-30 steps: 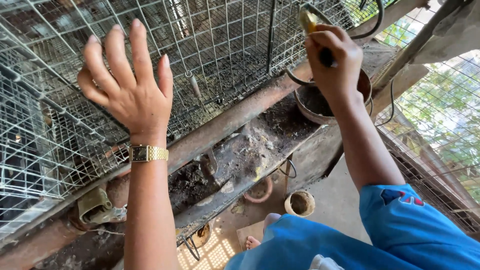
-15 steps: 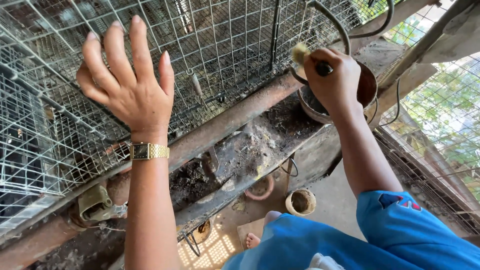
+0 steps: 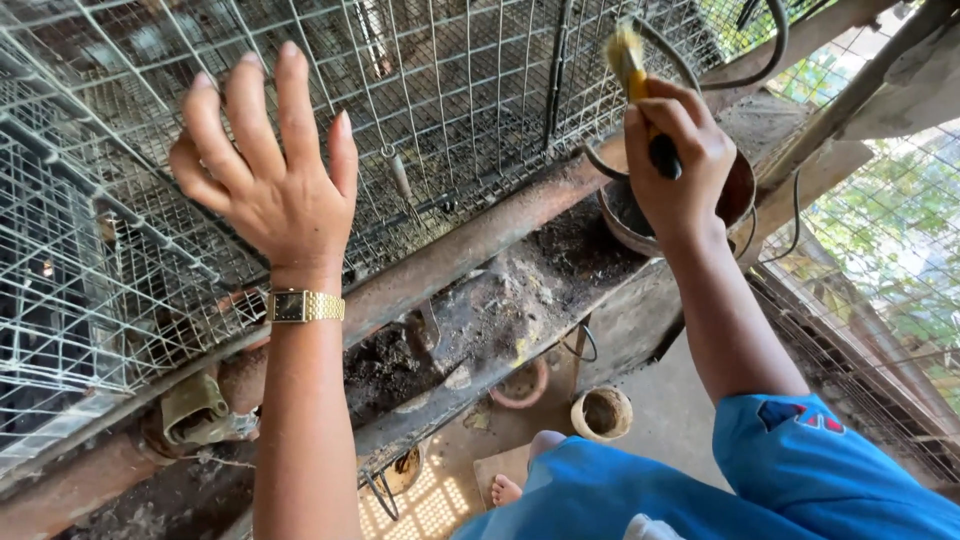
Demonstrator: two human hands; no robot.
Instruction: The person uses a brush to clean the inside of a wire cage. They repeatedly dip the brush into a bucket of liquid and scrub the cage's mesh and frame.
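My left hand (image 3: 265,175) is raised with fingers spread, palm toward the wire cage (image 3: 430,110), holding nothing; a gold wristwatch (image 3: 304,306) sits on that wrist. My right hand (image 3: 675,165) grips a small brush (image 3: 636,78) with a yellow and black handle, bristles pointing up against the cage mesh. Just beneath that hand stands a round rusty bowl (image 3: 735,200) on the dirty trough (image 3: 500,300) running below the cage.
A rusty pipe (image 3: 470,245) runs diagonally under the cage. A black cable (image 3: 775,50) loops at the upper right. On the floor below lie a round clay pot (image 3: 602,412) and my bare foot (image 3: 507,490). Wire fencing (image 3: 880,240) with greenery behind stands at right.
My right hand has lifted the brush from the bowl's rim up to the cage mesh. My left hand has stayed raised and spread.
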